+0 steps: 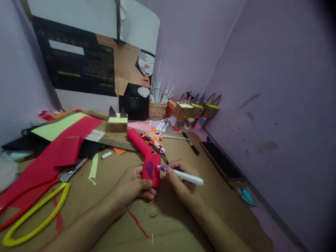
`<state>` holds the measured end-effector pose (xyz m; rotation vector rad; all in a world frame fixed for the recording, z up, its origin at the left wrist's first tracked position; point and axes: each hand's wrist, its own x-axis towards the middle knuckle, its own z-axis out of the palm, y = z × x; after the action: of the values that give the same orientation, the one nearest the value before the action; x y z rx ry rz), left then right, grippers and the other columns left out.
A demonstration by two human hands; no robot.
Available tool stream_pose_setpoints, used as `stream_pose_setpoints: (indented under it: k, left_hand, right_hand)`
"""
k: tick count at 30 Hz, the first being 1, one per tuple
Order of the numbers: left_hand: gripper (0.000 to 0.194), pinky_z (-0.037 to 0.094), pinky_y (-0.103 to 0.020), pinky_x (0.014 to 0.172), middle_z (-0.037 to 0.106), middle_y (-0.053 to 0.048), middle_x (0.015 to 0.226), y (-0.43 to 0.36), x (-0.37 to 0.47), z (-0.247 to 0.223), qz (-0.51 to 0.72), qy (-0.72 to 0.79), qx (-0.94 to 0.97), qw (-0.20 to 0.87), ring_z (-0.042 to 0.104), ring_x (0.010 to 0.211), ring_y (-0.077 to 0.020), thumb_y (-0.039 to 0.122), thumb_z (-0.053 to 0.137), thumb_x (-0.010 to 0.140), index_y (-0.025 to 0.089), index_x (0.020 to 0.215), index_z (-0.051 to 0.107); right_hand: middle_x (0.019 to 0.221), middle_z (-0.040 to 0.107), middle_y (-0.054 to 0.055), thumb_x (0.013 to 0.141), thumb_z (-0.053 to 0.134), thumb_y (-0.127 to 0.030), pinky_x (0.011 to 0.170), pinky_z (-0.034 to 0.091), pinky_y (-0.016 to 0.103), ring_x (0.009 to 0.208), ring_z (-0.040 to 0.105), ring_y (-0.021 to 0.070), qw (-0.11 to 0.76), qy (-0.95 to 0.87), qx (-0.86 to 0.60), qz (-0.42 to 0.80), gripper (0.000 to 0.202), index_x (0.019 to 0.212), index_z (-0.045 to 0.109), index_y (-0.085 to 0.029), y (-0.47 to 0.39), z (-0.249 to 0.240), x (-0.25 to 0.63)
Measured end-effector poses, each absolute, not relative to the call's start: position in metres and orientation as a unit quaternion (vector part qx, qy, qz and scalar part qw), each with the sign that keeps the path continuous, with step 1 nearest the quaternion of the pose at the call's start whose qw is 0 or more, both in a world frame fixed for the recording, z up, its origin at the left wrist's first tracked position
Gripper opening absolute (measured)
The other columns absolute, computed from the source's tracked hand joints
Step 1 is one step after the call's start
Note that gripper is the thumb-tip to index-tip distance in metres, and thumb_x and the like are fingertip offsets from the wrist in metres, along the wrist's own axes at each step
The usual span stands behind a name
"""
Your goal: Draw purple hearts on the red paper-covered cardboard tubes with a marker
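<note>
My left hand (139, 183) grips a small red paper tube (155, 179) by its lower left side, fingers curled behind it. A purple heart (149, 169) is drawn on the tube's front. My right hand (182, 178) holds a white marker (190, 177) with a purple collar like a pen, its tip at the tube's right half, at or very near the paper. Behind the tube lies a red paper roll (139, 140). Beyond it is a hot glue gun (154, 139) with a flowery covering, a clear stick at its back.
Scissors (36, 224) with red and yellow handles and red paper sheets (65, 147) lie left. Boxy eared cardboard heads (118, 123) and heart-marked tubes stand at the back, near a marker basket (156, 110). A phone (222, 159) and black marker (191, 143) lie right.
</note>
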<state>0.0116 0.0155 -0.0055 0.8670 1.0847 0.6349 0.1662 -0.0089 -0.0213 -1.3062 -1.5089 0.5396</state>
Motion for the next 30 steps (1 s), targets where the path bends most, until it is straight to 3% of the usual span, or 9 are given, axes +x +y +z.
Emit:
stream_pose_setpoints:
  k: [12,30]
  left_hand:
    - [0.023,0.049,-0.019,0.046,0.06,0.0,0.057,0.0153,0.0116,-0.0067,0.285,0.484,0.403,0.723,0.055,0.046,-0.0083,0.01,0.06,0.054,0.01,0.077,0.054]
    - [0.022,0.048,-0.021,0.046,0.061,-0.001,0.056,0.0156,0.0105,-0.0078,0.297,0.484,0.388,0.726,0.056,0.046,-0.0101,0.011,0.063,0.052,0.011,0.072,0.055]
  right_hand:
    - [0.056,0.059,-0.002,0.079,0.054,-0.026,0.044,0.038,0.018,0.047,0.05,0.0089,0.489,-0.654,-0.534,0.219,0.013,0.075,0.061,-0.016,-0.009,-0.0193,0.1657]
    - [0.047,0.053,-0.003,0.075,0.052,-0.023,0.039,0.032,0.017,0.041,0.045,0.0078,0.454,-0.677,-0.528,0.236,0.015,0.063,0.058,-0.016,-0.0114,-0.017,0.166]
